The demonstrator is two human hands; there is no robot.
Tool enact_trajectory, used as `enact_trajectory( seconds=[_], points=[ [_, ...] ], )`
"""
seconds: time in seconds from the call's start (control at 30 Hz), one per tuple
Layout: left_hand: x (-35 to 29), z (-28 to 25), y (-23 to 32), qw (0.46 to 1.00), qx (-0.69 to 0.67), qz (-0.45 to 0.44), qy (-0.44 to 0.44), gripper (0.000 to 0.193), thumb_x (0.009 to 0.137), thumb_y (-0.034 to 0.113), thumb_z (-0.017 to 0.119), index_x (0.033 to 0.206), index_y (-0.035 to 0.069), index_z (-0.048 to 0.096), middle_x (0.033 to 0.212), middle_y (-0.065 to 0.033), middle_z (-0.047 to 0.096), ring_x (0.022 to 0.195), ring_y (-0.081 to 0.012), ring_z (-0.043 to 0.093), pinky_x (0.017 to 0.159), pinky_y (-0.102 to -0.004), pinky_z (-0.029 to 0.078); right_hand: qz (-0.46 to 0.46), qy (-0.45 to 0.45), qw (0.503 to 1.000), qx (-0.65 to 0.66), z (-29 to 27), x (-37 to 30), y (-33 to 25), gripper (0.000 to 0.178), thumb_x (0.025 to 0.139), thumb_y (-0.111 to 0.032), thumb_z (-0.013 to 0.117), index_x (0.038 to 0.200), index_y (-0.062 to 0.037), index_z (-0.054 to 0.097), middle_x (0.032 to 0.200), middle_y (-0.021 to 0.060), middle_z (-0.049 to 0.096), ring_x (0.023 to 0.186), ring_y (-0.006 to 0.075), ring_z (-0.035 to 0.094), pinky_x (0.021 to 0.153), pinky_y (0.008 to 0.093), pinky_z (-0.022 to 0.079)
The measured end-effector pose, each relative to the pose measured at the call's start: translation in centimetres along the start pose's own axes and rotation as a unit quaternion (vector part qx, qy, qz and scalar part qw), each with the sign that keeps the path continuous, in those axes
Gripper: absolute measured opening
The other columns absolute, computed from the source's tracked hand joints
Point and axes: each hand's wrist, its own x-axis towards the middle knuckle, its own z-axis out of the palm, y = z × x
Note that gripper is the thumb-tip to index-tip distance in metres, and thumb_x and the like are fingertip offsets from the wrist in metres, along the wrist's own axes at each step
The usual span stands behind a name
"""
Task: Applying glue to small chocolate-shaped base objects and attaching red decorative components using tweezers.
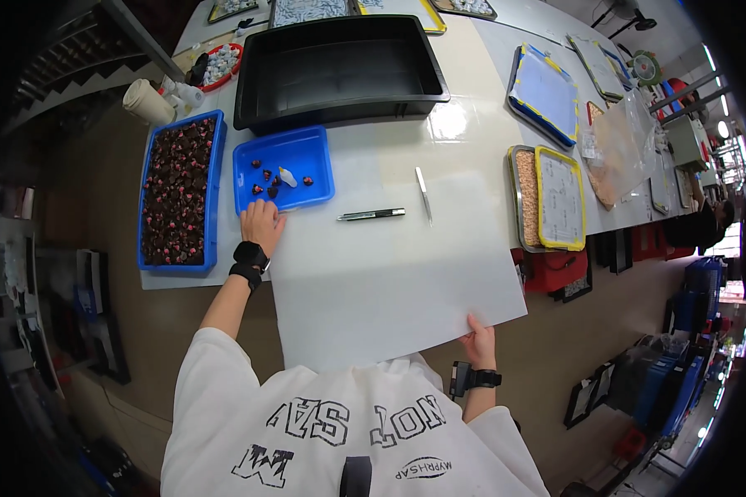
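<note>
My left hand is at the near left rim of a small blue tray, its fingers bent over the edge. In that tray lie several dark red-and-brown pieces and a small white object. My right hand pinches the near right edge of a large white sheet, thumb on top. The sheet lies on the table and sticks out past its front edge toward my body. On it or just beyond it rest a black pen-like tool and slim silver tweezers.
A deep blue tray full of dark pieces with pink bits stands at the left. Behind is a big black bin. Yellow-rimmed trays and a plastic bag sit at the right. Another person is far right.
</note>
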Motion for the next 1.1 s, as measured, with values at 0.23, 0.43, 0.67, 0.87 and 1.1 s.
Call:
enact_trajectory(
  seconds=[0.23,0.43,0.67,0.87,1.1],
  points=[
    [-3.4,3.1,-0.1,0.994,-0.067,-0.037,0.076,0.021,0.081,0.016,0.064,0.1,0.006,0.065,0.096,-0.0084,0.059,0.096,-0.0283,0.053,0.082,-0.0401,0.043,-0.009,0.035,0.998,-0.06,-1.5,0.1,-1.4,0.041,0.091,-0.009,0.055,0.129,-0.002,0.041,0.121,0.0139,0.054,0.101,0.027,0.061,0.076,0.0438,0.058],
    [-3.5,5.5,0.7,0.982,-0.041,-0.12,0.136,0.027,0.082,0.022,0.065,0.103,0.006,0.067,0.1,-0.0103,0.062,0.1,-0.0305,0.053,0.087,-0.0409,0.043,-0.012,0.038,0.996,-0.076,-1.9,0.6,-2.0,0.042,0.09,-0.009,0.056,0.129,-0.0028,0.041,0.117,0.0126,0.056,0.097,0.0255,0.063,0.07,0.0418,0.059],
    [-1.8,6.4,1.8,0.935,-0.021,-0.333,0.118,0.032,0.071,0.036,0.073,0.09,0.012,0.065,0.089,-0.0041,0.059,0.093,-0.0293,0.053,0.083,-0.0434,0.044,-0.025,0.029,0.993,-0.113,-2.0,0.8,-1.9,0.042,0.088,-0.014,0.059,0.126,-0.0021,0.044,0.108,0.0108,0.059,0.085,0.0213,0.064,0.058,0.0353,0.058],
    [-2.5,5.6,0.6,0.939,-0.06,-0.327,0.091,0.018,0.073,0.029,0.07,0.081,0.014,0.064,0.085,-0.0014,0.059,0.087,-0.0259,0.054,0.075,-0.0421,0.045,-0.025,0.055,0.992,-0.112,-2.2,1.1,-1.3,0.044,0.087,-0.015,0.061,0.125,-0.0018,0.046,0.108,0.0112,0.059,0.083,0.0211,0.064,0.054,0.0343,0.056],
    [-2.1,1.2,-1.8,0.931,-0.168,-0.263,0.188,0.014,0.074,0.015,0.07,0.079,0.006,0.061,0.08,-0.0076,0.06,0.075,-0.0256,0.055,0.067,-0.0356,0.045,-0.03,0.059,0.996,-0.065,-1.6,0.4,-0.7,0.043,0.087,-0.014,0.061,0.125,-0.0007,0.046,0.11,0.0113,0.059,0.088,0.022,0.063,0.059,0.0368,0.057]
  ],
)
